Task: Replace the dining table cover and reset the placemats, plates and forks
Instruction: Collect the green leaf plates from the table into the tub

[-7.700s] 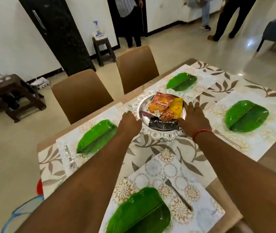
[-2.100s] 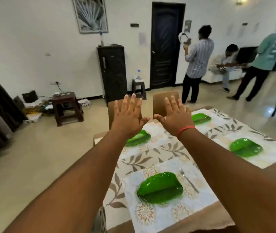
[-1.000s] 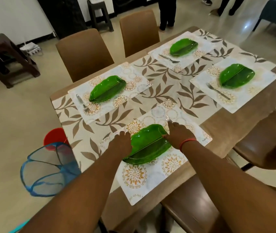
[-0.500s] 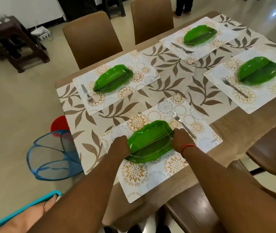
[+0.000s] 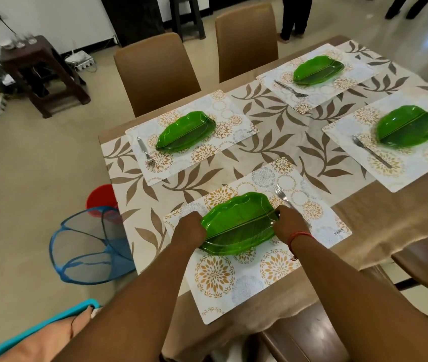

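A green leaf-shaped plate (image 5: 237, 224) lies on the nearest floral placemat (image 5: 246, 273). My left hand (image 5: 188, 228) grips its left end and my right hand (image 5: 289, 222) grips its right end. A fork (image 5: 280, 195) lies on the same mat just past my right hand. The leaf-patterned table cover (image 5: 270, 150) runs along the table under several placemats. Three more green plates (image 5: 185, 131) (image 5: 317, 70) (image 5: 410, 126) sit on their own mats, each with a fork (image 5: 145, 152) (image 5: 289, 88) (image 5: 370, 152) beside it.
Two brown chairs (image 5: 155, 71) (image 5: 246, 40) stand at the far side and another chair (image 5: 427, 262) at the near right. A blue mesh basket (image 5: 87, 246) and a red tub (image 5: 101, 195) sit on the floor left of the table. A person's legs (image 5: 293, 19) are visible behind.
Both hands came down from the air onto the near plate and took hold of its two ends. In the last half second the hands and plate barely shifted.
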